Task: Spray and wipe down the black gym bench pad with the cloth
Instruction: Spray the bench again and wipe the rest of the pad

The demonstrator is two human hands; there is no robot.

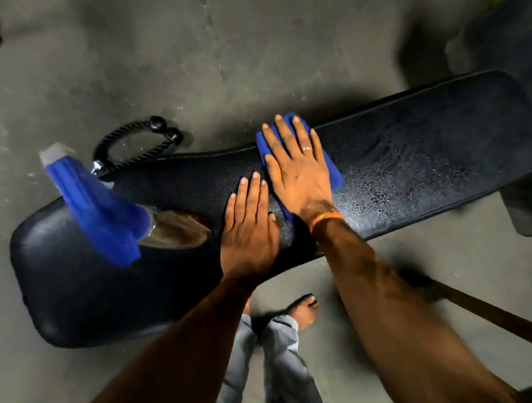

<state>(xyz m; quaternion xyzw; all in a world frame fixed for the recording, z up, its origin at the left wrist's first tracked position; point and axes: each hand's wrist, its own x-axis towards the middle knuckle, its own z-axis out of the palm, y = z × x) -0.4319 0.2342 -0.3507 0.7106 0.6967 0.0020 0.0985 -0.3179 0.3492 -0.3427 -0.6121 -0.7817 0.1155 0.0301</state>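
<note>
The black bench pad (415, 153) runs from lower left to upper right, its right half beaded with spray droplets. My right hand (297, 166) lies flat with fingers spread on a folded blue cloth (331, 171), pressing it onto the pad near the middle. My left hand (249, 228) rests flat on the bare pad just left of the cloth, holding nothing. A spray bottle (104, 211) with a blue trigger head stands on the pad's left part, apart from both hands.
A black rope handle (129, 138) with a metal clip lies on the grey concrete floor (143, 56) behind the pad. My bare foot (303, 309) and grey trouser leg stand in front of the bench. A brown bar (484, 311) crosses at the lower right. Dark equipment stands at the upper right.
</note>
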